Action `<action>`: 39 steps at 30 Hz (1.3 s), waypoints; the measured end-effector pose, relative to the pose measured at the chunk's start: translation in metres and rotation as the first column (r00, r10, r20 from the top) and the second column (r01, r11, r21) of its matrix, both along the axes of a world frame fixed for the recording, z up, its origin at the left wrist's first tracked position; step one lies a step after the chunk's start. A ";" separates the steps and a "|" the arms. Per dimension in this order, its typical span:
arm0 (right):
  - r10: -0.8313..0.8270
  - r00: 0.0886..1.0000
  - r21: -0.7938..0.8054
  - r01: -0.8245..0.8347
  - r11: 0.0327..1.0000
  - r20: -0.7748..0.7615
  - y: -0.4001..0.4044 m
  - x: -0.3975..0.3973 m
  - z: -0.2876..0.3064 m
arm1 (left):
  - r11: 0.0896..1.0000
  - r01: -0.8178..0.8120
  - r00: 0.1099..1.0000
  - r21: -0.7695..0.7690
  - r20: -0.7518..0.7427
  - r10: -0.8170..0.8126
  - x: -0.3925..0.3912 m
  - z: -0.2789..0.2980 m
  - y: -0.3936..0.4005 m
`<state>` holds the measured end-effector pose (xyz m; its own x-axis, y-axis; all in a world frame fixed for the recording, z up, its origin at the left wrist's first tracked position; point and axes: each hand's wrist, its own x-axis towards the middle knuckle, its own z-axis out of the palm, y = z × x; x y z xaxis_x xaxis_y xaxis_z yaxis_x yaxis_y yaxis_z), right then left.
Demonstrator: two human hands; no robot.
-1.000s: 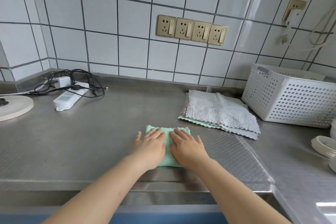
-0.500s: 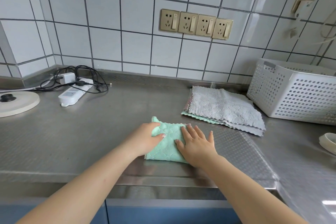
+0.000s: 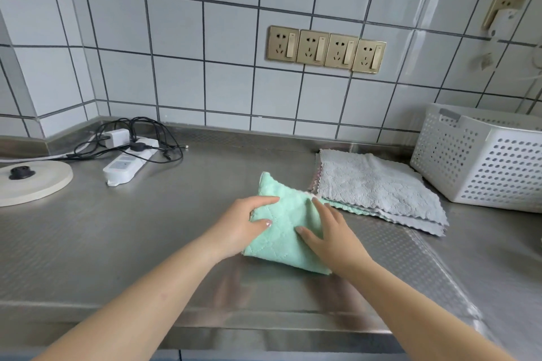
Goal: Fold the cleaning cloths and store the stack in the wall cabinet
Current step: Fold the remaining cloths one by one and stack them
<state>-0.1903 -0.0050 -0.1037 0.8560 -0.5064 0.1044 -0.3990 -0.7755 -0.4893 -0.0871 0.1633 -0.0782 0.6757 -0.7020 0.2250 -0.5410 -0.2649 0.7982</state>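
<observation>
A folded mint-green cloth [image 3: 286, 227] lies on the steel counter [image 3: 123, 243] near its front edge. My left hand [image 3: 245, 224] grips the cloth's left edge, thumb on top and fingers curled around it. My right hand [image 3: 328, 233] rests flat on the cloth's right side, fingers spread. Just to the right lies a pile of unfolded cloths [image 3: 378, 184], a grey one on top with green and pink edges showing beneath. No wall cabinet is in view.
A white perforated basket [image 3: 484, 161] stands at the right against the tiled wall. At the back left lie a white power strip [image 3: 129, 163] with tangled black cables and a round white kettle base [image 3: 32, 182]. Four wall sockets [image 3: 325, 48] sit above the counter.
My left hand went from pressing flat on the green cloth to gripping its left edge. The cloth has turned and slid toward the pile. The view moved closer.
</observation>
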 end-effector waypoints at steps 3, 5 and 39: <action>-0.023 0.960 0.333 -0.074 0.940 0.279 -0.002 0.021 0.019 | 0.991 -0.072 0.993 -0.110 -0.097 0.061 0.024 0.012 0.009; -0.034 0.950 0.437 -0.111 0.893 0.311 -0.001 0.045 0.031 | 0.992 -0.098 0.993 -0.081 -0.075 0.092 0.049 0.018 0.013; 0.024 0.958 0.066 -0.044 0.997 0.286 -0.023 0.156 0.023 | 0.927 -0.322 0.903 0.191 0.357 0.240 0.161 0.005 -0.039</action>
